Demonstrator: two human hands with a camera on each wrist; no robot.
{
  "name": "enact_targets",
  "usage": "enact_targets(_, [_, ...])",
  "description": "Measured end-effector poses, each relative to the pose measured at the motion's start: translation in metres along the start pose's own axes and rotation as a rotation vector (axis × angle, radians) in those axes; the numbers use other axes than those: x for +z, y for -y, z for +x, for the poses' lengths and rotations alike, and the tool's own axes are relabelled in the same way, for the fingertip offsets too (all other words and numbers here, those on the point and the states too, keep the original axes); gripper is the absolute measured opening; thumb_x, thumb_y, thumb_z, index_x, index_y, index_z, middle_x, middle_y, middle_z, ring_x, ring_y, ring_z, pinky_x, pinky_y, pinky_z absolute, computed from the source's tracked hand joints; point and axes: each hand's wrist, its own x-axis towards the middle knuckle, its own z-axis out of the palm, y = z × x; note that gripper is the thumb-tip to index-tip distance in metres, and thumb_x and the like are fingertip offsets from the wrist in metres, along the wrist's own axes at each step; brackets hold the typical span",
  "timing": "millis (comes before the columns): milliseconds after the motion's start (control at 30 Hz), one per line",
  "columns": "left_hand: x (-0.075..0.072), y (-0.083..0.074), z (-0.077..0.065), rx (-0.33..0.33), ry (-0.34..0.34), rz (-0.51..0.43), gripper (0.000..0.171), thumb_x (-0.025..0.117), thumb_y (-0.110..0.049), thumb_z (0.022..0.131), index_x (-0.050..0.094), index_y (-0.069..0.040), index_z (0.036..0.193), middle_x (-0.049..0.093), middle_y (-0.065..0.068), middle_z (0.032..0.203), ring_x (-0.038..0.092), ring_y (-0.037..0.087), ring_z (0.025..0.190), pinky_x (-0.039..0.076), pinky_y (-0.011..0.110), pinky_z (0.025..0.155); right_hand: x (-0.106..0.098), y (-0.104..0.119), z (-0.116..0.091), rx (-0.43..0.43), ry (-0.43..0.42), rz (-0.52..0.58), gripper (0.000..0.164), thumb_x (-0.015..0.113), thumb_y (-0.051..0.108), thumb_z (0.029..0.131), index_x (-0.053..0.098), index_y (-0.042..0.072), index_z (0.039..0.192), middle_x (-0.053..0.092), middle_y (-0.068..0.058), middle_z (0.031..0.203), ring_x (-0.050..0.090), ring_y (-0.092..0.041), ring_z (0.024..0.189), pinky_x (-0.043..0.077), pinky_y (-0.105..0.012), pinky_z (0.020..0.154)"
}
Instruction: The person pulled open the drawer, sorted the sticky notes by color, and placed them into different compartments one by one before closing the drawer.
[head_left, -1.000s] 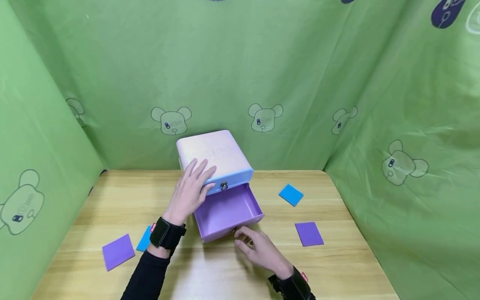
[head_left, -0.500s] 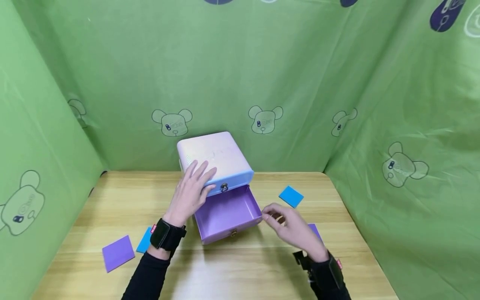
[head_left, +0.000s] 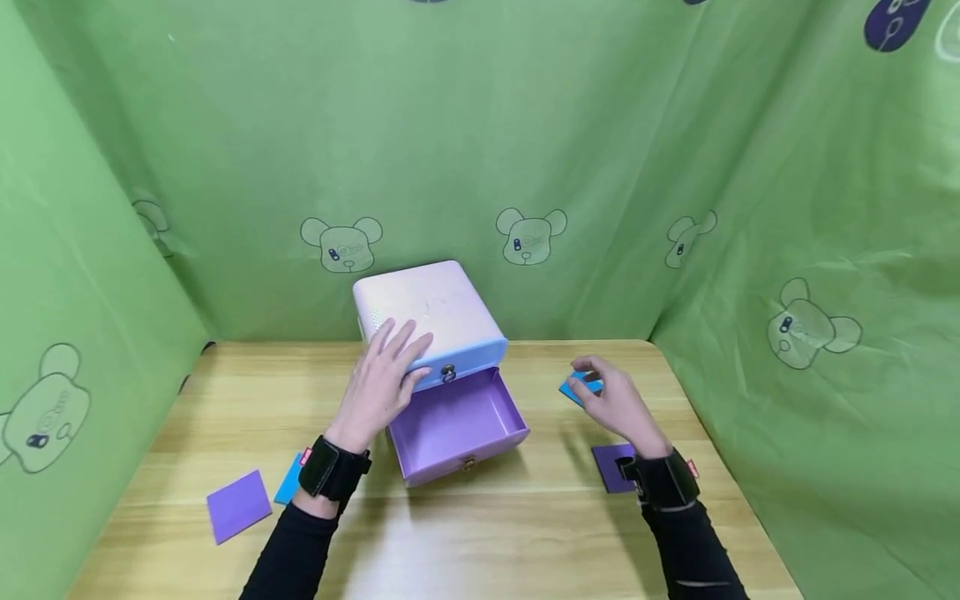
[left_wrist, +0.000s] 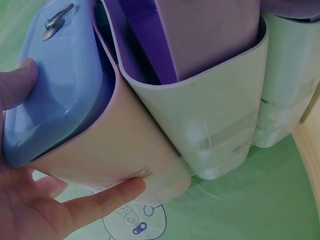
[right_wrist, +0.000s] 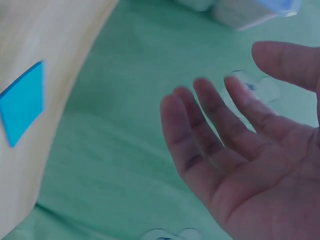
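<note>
A small drawer cabinet with a pink top (head_left: 435,300) stands at the back of the table, angled. My left hand (head_left: 375,387) rests on it, fingers spread over the top. In the left wrist view, its thumb lies against the blue drawer front (left_wrist: 65,95), below a metal knob (left_wrist: 56,22). Under that, a purple drawer (head_left: 450,425) is pulled well out, with a bare floor. To the right, my right hand (head_left: 618,408) hovers over a blue square card (head_left: 572,393), partly covering it. Its fingers are loosely bent with nothing in them, as the right wrist view shows.
A purple square (head_left: 609,467) lies under the right wrist. At left lie another purple square (head_left: 238,507) and a blue one (head_left: 288,482) partly behind the left wristband. Green cloth walls (head_left: 600,150) enclose the wooden table (head_left: 487,542) at the back and sides.
My right hand has left the purple drawer's knob and moved right and away to the blue card. The left hand and cabinet have stayed in place.
</note>
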Motion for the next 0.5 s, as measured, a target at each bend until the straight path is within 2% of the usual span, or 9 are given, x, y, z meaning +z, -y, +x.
enact_targets(100, [0.0,0.001,0.0,0.002,0.003,0.002,0.048,0.066,-0.03,0.098,0.057,-0.017,0.144,0.05,0.017,0.155,0.036,0.043,0.15,0.039,0.064,0.117,0.002,-0.02,0.011,0.036,-0.011,-0.018,0.04,0.06,0.019,0.102,0.054,-0.001,0.136,0.061,-0.027,0.133,0.06,-0.044,0.122,0.057,-0.054,0.096])
enact_targets(200, [0.001,0.0,0.0,0.004,0.008,-0.001,0.048,0.066,-0.03,0.098,0.057,-0.017,0.144,0.05,0.017,0.155,0.036,0.043,0.15,0.04,0.064,0.116,0.003,-0.034,0.018,0.08,-0.012,-0.037,0.045,0.06,0.02,0.102,0.051,-0.003,0.139,0.057,-0.031,0.138,0.056,-0.049,0.125,0.053,-0.06,0.1])
enact_targets(500, [0.002,0.002,0.0,0.005,-0.004,0.001,0.048,0.066,-0.03,0.098,0.058,-0.017,0.143,0.051,0.018,0.154,0.037,0.043,0.149,0.04,0.063,0.117,0.013,-0.069,0.045,0.129,0.038,-0.097,0.058,0.063,0.024,0.1,0.044,-0.008,0.144,0.049,-0.034,0.145,0.051,-0.052,0.128,0.048,-0.062,0.105])
